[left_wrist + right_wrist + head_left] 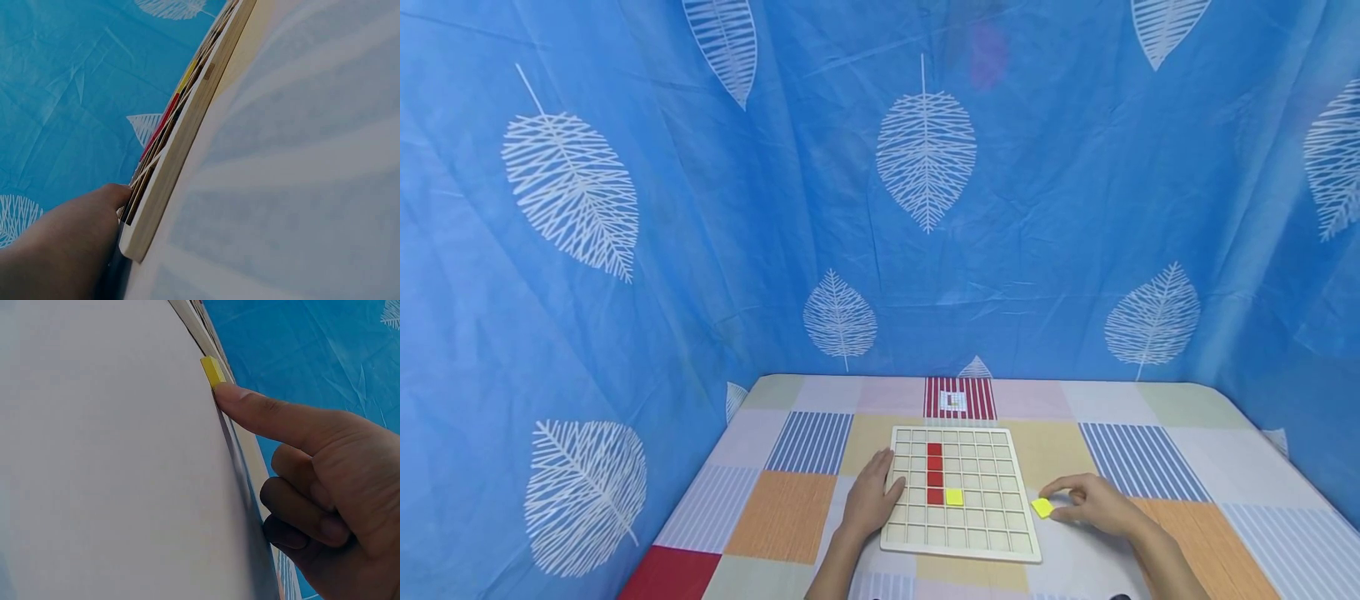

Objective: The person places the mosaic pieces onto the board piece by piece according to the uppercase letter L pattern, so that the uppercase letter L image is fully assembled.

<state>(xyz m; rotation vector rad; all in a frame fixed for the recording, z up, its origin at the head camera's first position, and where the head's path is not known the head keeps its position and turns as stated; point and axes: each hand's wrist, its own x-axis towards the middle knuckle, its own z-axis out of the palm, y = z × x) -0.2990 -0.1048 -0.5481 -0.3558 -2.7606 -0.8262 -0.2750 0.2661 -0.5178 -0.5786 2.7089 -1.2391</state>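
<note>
A cream gridded board (977, 537) lies on the table. A column of several red tiles (935, 475) fills some of its cells, and a yellow tile (954, 497) sits beside the lowest red one, on its right. My left hand (871, 494) rests along the board's left edge, fingers extended, thumb over the rim. In the left wrist view the board's wooden side (170, 172) shows, with the thumb at its corner. To the right of the board, my right hand (1093, 506) pinches another yellow square tile (213, 370) between thumb and index finger, close to the tabletop.
Behind the board lies a small card (952, 402) with a little coloured grid pattern. A patchwork-patterned cloth (790, 517) covers the table. Blue curtains (1037, 208) with white leaf prints hang behind and at both sides.
</note>
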